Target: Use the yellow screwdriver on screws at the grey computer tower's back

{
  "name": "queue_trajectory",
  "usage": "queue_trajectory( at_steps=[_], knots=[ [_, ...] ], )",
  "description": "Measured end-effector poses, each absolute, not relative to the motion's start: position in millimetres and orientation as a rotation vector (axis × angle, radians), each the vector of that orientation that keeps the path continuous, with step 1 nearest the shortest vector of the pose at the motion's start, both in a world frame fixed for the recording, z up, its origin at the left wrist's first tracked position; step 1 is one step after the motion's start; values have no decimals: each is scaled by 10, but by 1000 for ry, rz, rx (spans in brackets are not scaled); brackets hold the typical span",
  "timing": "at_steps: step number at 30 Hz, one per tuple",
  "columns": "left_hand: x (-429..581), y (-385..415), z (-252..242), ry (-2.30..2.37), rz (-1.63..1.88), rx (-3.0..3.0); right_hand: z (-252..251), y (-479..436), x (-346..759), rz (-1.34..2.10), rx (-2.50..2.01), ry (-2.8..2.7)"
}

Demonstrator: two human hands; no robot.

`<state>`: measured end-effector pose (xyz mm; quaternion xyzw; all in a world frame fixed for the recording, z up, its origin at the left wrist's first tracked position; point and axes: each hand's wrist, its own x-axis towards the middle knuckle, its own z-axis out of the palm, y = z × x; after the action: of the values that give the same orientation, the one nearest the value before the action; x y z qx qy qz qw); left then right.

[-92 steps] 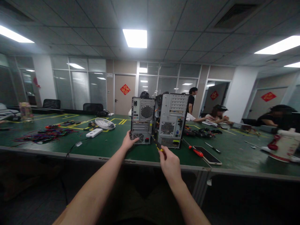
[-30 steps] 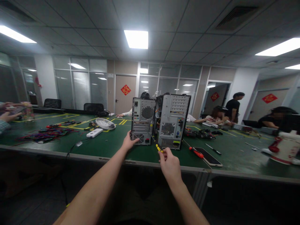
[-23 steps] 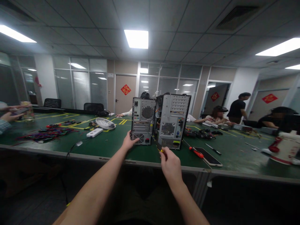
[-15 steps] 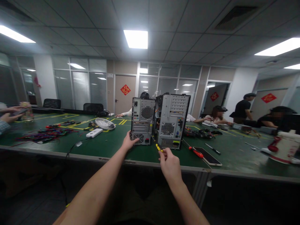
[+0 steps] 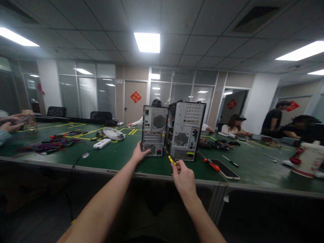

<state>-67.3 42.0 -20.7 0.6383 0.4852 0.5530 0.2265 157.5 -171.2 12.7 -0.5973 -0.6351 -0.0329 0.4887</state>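
Two computer cases stand upright side by side on the green table, their rear panels facing me. My left hand (image 5: 139,153) grips the lower left edge of the smaller left computer case (image 5: 153,119), thumb across its bottom fan grille. In a pinch of thumb and fingers, my right hand (image 5: 184,174) holds a black-and-yellow screwdriver (image 5: 172,159) by its handle end. Its shaft points up and left to the lower right edge of the left case; whether the tip sits in a screw I cannot tell. Close on the right is the larger computer case (image 5: 184,130).
A red screwdriver (image 5: 212,164) lies against a phone (image 5: 224,168) on the right, near a thin tool (image 5: 230,160) and a white jug (image 5: 305,158). Leftward are a power strip (image 5: 102,143), a white fan grille (image 5: 113,133) and tangled cables (image 5: 50,145). Several people sit around the table (image 5: 121,162).
My hands, the screwdriver and both cases look nearly unmoved. In the background at right, a standing person in black has shifted to the right.
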Motion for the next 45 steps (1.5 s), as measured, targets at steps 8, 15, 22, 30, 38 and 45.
queue_trajectory(
  at_steps=[8,15,22,30,38,45],
  knots=[
    [-683,432,-215,1331,1516,1758,134,-1708,1607,-163,-1291,-1551],
    [-680,440,-222,1334,1522,1753,109,-1685,1613,-85,-1358,-1555],
    [-678,408,-199,1339,1512,1745,159,-1733,1609,-313,-1303,-1599],
    [-678,443,-229,1296,1556,1742,133,-1708,1578,-113,-1419,-1554],
    [-684,426,-225,1319,1534,1744,150,-1713,1618,-271,-1320,-1577],
    [-684,412,-207,1319,1526,1748,121,-1683,1616,-67,-1416,-1539]
  ],
)
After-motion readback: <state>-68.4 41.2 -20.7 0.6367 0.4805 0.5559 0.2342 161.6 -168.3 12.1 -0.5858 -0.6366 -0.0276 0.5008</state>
